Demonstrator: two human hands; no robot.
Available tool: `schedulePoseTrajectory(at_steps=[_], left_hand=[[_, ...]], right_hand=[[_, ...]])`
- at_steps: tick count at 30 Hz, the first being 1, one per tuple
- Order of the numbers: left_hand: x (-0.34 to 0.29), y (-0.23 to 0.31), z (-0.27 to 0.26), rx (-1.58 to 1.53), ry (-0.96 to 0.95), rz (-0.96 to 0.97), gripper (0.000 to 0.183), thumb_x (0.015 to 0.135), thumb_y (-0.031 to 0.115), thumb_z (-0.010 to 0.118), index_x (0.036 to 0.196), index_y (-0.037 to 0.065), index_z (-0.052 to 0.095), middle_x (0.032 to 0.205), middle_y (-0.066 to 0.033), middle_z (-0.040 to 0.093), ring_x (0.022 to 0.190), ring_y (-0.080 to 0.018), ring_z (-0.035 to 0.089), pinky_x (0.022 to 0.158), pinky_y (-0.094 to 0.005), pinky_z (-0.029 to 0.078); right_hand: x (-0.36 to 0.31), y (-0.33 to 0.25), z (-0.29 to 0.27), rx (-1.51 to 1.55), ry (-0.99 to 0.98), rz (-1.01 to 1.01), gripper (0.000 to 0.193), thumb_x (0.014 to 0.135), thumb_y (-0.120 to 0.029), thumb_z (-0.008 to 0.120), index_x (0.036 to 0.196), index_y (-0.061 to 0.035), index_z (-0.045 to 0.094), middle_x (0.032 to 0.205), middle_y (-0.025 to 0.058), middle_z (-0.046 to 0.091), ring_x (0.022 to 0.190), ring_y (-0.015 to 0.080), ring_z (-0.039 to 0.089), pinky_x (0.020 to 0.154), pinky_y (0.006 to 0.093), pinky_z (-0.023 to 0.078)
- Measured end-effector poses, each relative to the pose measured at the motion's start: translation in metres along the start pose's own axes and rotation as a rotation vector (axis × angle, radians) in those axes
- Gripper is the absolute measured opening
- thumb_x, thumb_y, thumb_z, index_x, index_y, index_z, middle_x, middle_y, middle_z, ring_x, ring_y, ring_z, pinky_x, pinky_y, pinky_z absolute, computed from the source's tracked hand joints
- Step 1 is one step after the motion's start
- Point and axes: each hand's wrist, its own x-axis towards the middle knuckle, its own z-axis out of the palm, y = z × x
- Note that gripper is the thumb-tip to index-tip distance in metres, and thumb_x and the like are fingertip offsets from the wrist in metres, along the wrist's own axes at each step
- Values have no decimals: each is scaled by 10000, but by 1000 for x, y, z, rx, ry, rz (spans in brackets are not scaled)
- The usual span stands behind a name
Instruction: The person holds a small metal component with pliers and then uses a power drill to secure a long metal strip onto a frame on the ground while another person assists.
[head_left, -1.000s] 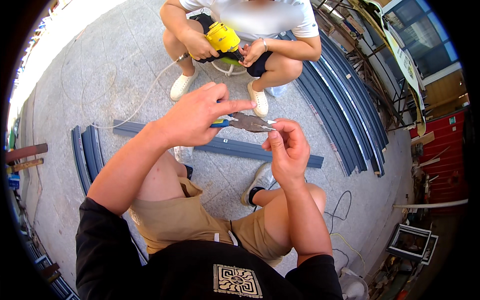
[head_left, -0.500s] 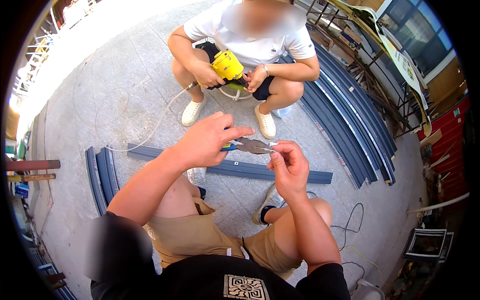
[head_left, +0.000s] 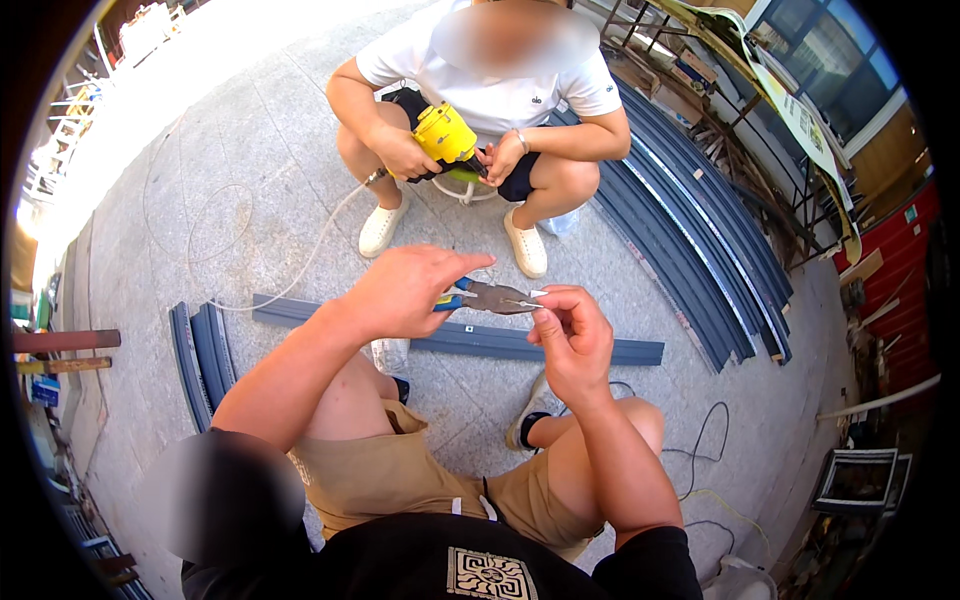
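My left hand (head_left: 398, 288) is closed round the blue-and-yellow handles of a pair of pliers (head_left: 494, 298), its index finger stretched out above them. The grey jaws point right and reach the fingertips of my right hand (head_left: 574, 338). Pinched between that thumb and index finger is a small, pale pointed piece (head_left: 538, 295), too small to name. It lies at the tip of the jaws; whether they grip it, I cannot tell. Below the pliers, a long grey metal profile (head_left: 590, 348) lies across the ground between my feet.
Opposite me squats a person in a white shirt (head_left: 500, 100), holding a yellow power tool (head_left: 445, 133) with a pale hose (head_left: 322, 245). Long grey profiles (head_left: 690, 230) are stacked at the right; shorter ones (head_left: 210, 345) lie at the left. A dark cable (head_left: 722, 430) runs near my right knee.
The pliers' blue handles show more and look wider apart. My left index finger has lifted off the pliers. Both hands sit slightly further left in view, as does the other person.
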Motion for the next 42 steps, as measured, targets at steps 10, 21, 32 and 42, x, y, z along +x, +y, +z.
schedulePoseTrajectory(at_steps=[10,21,32,42], left_hand=[[1,7,-2,72,-140,-79,426,723,65,790,1131,108,675,963,-78,727,920,-322,737,753,-456,584],[6,16,9,76,9,-212,398,784,93,783,1175,105,713,933,-96,753,827,-321,748,699,-465,586],[39,49,32,-95,-51,-193,1077,785,118,794,1726,171,274,1185,-110,806,848,-413,767,744,-505,613],[45,53,40,-243,5,-137,1082,832,150,797,1744,119,217,1182,-139,791,908,-438,757,796,-514,614]], right_hand=[[3,-13,-2,0,31,124,336,1043,-68,722,1357,-10,616,1130,94,705,735,117,689,667,269,571],[-11,-12,6,292,-284,435,748,1052,-285,780,1642,-11,412,1045,44,667,768,69,607,665,252,519],[8,-9,10,460,-165,414,496,1106,-284,706,1496,6,604,848,-60,604,679,27,483,581,228,382],[1,-5,-2,434,-73,408,400,1101,-250,711,1412,0,676,869,-35,644,670,35,514,577,217,399]])
